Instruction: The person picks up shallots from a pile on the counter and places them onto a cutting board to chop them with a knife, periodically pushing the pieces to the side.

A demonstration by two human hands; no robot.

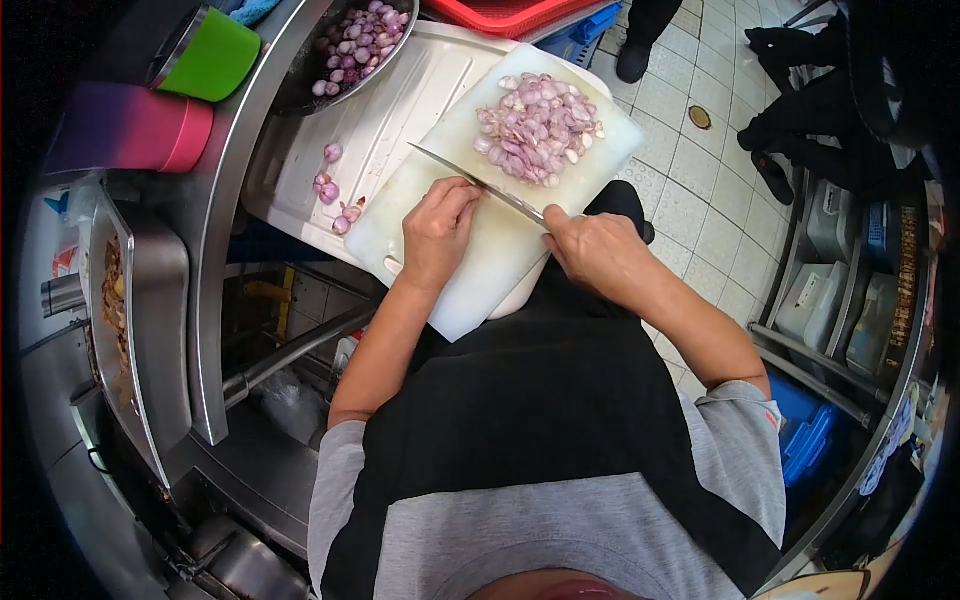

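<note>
My right hand [598, 250] is closed round the handle of a knife [510, 200], whose blade points to the upper left across a white cutting board [470, 275]. Close beside the blade, my left hand [440, 228] rests on the board with its fingers pinched together; what they hold is hidden. A pile of sliced shallots [540, 128] lies on the far part of the board. Several whole peeled shallots [328, 188] sit on the white tray [290, 165] to the left of the board.
A metal bowl [402, 40] of peeled shallots stands at the upper left, near green [215, 55] and pink [185, 130] containers. A red basket [500, 18] is beyond the board. Other people's dark-clothed legs [820, 110] show at the right, near shelves.
</note>
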